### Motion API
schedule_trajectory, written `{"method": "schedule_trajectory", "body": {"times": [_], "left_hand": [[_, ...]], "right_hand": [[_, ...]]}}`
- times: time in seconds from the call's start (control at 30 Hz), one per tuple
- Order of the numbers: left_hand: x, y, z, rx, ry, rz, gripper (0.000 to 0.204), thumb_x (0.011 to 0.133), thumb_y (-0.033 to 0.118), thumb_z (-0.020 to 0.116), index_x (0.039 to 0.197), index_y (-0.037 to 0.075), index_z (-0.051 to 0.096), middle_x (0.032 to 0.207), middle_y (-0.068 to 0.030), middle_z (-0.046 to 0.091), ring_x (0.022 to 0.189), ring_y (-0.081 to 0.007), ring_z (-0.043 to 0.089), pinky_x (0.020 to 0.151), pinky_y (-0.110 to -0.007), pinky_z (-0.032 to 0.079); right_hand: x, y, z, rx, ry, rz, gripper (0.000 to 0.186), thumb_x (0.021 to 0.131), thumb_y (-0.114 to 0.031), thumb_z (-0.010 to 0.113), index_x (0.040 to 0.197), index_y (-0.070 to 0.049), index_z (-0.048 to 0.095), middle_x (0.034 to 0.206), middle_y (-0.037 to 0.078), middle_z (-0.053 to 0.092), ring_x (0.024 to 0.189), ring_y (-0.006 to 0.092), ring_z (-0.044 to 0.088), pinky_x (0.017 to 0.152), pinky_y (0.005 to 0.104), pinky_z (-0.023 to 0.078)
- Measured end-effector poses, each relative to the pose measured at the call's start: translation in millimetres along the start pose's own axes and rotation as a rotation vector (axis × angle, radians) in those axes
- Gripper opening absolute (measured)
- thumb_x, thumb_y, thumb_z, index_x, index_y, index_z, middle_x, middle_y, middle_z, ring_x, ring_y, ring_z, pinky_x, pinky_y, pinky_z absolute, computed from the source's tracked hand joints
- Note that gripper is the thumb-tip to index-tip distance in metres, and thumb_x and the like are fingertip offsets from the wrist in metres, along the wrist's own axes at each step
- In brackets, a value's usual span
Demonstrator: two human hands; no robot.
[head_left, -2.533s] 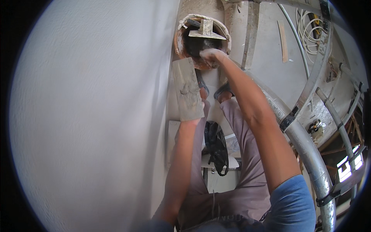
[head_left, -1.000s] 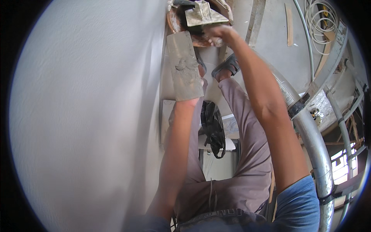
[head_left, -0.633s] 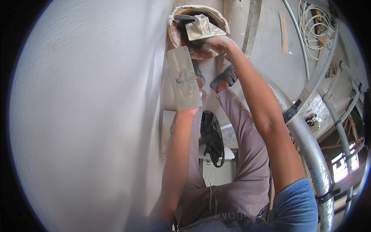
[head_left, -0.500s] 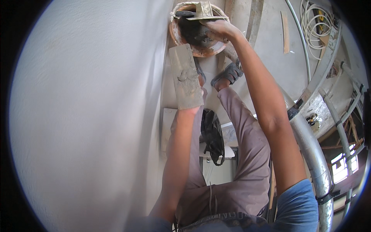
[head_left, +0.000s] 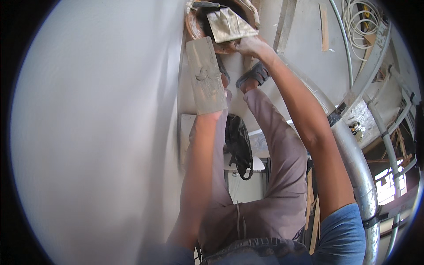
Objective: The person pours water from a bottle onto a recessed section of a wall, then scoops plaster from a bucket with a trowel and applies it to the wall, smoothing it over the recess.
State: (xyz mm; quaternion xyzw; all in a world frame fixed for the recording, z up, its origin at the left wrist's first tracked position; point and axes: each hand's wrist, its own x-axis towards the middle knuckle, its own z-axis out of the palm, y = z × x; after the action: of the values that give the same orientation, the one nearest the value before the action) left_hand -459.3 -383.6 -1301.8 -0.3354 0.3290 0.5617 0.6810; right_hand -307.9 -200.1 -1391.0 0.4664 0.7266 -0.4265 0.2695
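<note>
My left hand [head_left: 213,116] is mostly hidden beneath a long rectangular plastering trowel [head_left: 204,90], closed about its underside. Grey plaster is smeared across the middle of the trowel's upturned face. Farther off, my right hand [head_left: 250,46] grips a smaller pale trowel [head_left: 229,26] with a raised, angular middle, its face tilted towards me. That trowel is over a round orange-brown bucket [head_left: 191,27] with dark wet mix inside. A dark-handled tool [head_left: 206,4] lies across the bucket's far left rim.
A smooth pale wall [head_left: 97,132] rises close on my left. Metal scaffold pipes [head_left: 353,154] curve along my right. Between my legs sits a black plastic bag [head_left: 238,143]. A coiled white cable [head_left: 360,26] and a wooden strip [head_left: 324,28] lie at the far right.
The small trowel in my right hand has turned from nearly edge-on to showing its face, and has come nearer over the bucket. The whole view has shifted slightly.
</note>
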Motion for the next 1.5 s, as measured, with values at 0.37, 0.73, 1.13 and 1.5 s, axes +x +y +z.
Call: {"method": "schedule_trajectory", "body": {"times": [0.37, 0.73, 1.13, 1.5], "left_hand": [[-9.4, -4.0, 14.8, -0.035, 0.045, 0.000, 0.029, 0.094, 0.028, 0.045, 0.118, 0.014, 0.053, 0.109, -0.0033, 0.060, 0.092, -0.0173, 0.058, 0.060, -0.030, 0.045], [-2.9, -8.2, 8.7, 0.067, 0.114, -0.005, 0.026, 0.094, 0.026, 0.045, 0.115, 0.013, 0.054, 0.105, -0.0036, 0.059, 0.085, -0.0157, 0.057, 0.060, -0.032, 0.046], [-2.0, -8.5, -4.2, -0.067, -0.014, -0.025, 0.026, 0.095, 0.026, 0.044, 0.114, 0.013, 0.055, 0.101, -0.0031, 0.061, 0.080, -0.0161, 0.058, 0.061, -0.030, 0.045], [-3.5, -5.5, 1.6, 0.088, 0.069, 0.000, 0.025, 0.095, 0.021, 0.045, 0.116, 0.010, 0.053, 0.101, -0.0036, 0.060, 0.081, -0.0162, 0.058, 0.062, -0.030, 0.046]], "right_hand": [[20.2, -24.0, -153.5, -0.130, -0.211, 0.195, 0.025, 0.076, -0.026, 0.054, 0.080, -0.009, 0.072, 0.077, 0.015, 0.068, 0.075, 0.0240, 0.066, 0.072, 0.0321, 0.052], [66.2, 63.4, 21.8, -0.062, 0.042, -0.031, 0.025, 0.066, -0.011, 0.072, 0.089, -0.008, 0.062, 0.089, 0.013, 0.066, 0.092, 0.0289, 0.065, 0.072, 0.0373, 0.055], [36.0, 22.6, 6.9, 0.039, 0.024, 0.022, 0.039, 0.083, -0.033, 0.049, 0.106, -0.005, 0.062, 0.099, 0.020, 0.066, 0.090, 0.0338, 0.065, 0.077, 0.0387, 0.052], [41.8, 8.2, -30.9, -0.071, 0.075, 0.160, 0.035, 0.075, -0.033, 0.059, 0.098, -0.010, 0.071, 0.104, 0.014, 0.067, 0.094, 0.0286, 0.067, 0.077, 0.0372, 0.054]]}}
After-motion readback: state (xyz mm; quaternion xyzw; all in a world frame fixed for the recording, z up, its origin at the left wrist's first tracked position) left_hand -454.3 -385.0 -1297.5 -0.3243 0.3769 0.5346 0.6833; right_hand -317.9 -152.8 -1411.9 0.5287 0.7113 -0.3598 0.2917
